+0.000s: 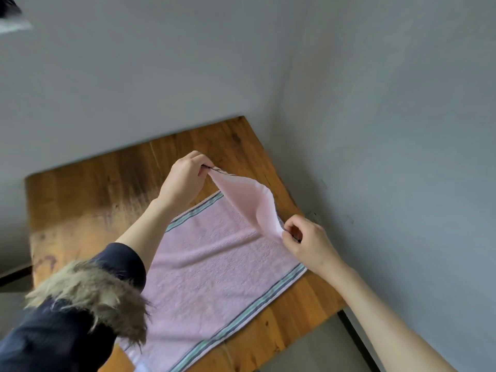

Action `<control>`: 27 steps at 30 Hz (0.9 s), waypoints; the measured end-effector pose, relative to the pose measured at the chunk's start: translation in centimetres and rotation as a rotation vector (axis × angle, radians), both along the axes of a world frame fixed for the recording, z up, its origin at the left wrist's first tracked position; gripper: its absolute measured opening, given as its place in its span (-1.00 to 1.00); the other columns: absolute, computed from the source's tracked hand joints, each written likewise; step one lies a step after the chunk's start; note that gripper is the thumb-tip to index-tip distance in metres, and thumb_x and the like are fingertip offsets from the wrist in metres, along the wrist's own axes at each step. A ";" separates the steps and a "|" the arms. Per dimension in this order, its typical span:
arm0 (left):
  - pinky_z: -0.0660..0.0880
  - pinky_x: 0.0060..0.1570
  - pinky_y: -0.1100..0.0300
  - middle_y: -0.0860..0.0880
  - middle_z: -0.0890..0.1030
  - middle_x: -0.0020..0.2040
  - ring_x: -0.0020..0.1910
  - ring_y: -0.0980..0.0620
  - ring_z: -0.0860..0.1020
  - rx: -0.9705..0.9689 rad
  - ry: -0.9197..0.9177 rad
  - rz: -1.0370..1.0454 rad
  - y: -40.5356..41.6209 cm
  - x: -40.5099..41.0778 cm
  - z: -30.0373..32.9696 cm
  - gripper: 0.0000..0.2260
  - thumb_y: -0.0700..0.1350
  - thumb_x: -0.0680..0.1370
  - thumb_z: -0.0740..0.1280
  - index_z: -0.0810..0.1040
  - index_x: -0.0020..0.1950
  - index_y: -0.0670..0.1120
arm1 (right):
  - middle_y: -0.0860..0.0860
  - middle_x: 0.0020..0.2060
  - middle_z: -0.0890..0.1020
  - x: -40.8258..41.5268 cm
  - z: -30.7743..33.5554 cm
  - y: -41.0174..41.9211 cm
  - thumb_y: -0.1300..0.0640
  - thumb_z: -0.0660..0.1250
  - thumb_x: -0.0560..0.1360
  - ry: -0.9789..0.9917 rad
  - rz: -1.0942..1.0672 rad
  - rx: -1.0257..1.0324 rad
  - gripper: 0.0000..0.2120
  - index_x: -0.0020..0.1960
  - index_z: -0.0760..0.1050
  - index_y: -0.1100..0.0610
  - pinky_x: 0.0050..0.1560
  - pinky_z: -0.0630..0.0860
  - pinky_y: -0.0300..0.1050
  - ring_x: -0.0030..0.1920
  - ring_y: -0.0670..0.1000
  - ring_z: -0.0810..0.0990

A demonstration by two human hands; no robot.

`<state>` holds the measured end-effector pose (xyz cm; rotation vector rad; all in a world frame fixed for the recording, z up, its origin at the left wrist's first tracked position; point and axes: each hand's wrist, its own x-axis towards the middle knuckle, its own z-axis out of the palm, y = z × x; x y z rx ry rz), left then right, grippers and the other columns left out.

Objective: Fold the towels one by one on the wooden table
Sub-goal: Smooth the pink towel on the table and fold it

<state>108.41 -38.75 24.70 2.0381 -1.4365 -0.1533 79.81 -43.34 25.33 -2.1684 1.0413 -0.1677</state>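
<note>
A pink towel (pixel 214 267) with green, grey and white striped edges lies spread on the wooden table (pixel 88 183). Its far end is lifted off the table and sags between my hands. My left hand (pixel 185 181) pinches one far corner, held up above the table's middle. My right hand (pixel 306 241) pinches the other far corner, lower and near the table's right edge. The near end of the towel lies flat; my dark sleeve with a fur cuff (pixel 88 294) hides part of it.
The table stands in a corner between two grey walls (pixel 389 130). Its right edge and near right corner drop off to a grey floor with a dark strip (pixel 359 342). Bare wood shows on the table's left half.
</note>
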 end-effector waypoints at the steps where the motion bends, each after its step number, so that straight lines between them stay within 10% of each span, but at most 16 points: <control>1: 0.45 -0.06 0.18 -0.13 0.60 -0.01 -0.08 -0.11 0.57 -0.008 0.001 0.018 2.0 0.7 0.1 -0.86 -0.34 0.51 0.28 0.62 -0.03 -0.23 | -0.12 -0.32 0.46 0.9 0.1 1.4 0.12 0.25 0.51 0.000 0.031 0.016 -0.89 -0.19 0.39 0.05 -0.31 0.40 -0.40 -0.28 -0.14 0.46; 16: 0.47 -0.11 0.12 -0.19 0.58 -0.05 -0.19 -0.08 0.54 0.044 0.188 0.320 22.9 7.4 -4.2 -0.87 -0.36 0.45 0.38 0.67 -0.08 -0.22 | -0.07 -0.22 0.54 9.6 -4.3 18.1 0.12 0.27 0.48 0.158 0.407 0.238 -0.97 -0.12 0.48 0.03 -0.14 0.45 -0.13 -0.19 -0.05 0.49; 23: 0.43 0.08 0.04 -0.19 0.42 0.17 0.09 -0.20 0.48 0.526 0.264 0.287 27.7 7.3 -10.6 -0.70 -0.33 0.51 0.26 0.51 0.23 -0.14 | -0.01 0.08 0.55 9.9 -10.2 23.2 0.03 0.20 0.55 0.375 0.497 0.285 -0.74 0.18 0.49 0.08 0.08 0.46 -0.15 0.07 -0.05 0.49; 27: 0.33 0.27 -0.12 -0.23 0.26 0.44 0.41 -0.26 0.22 0.554 0.009 0.172 28.9 6.0 -12.6 -0.48 -0.38 0.46 0.27 0.33 0.40 -0.10 | -0.02 0.25 0.41 9.1 -12.6 25.0 0.02 0.12 0.59 0.411 0.364 0.217 -0.64 0.36 0.31 0.06 0.22 0.34 -0.21 0.24 -0.05 0.36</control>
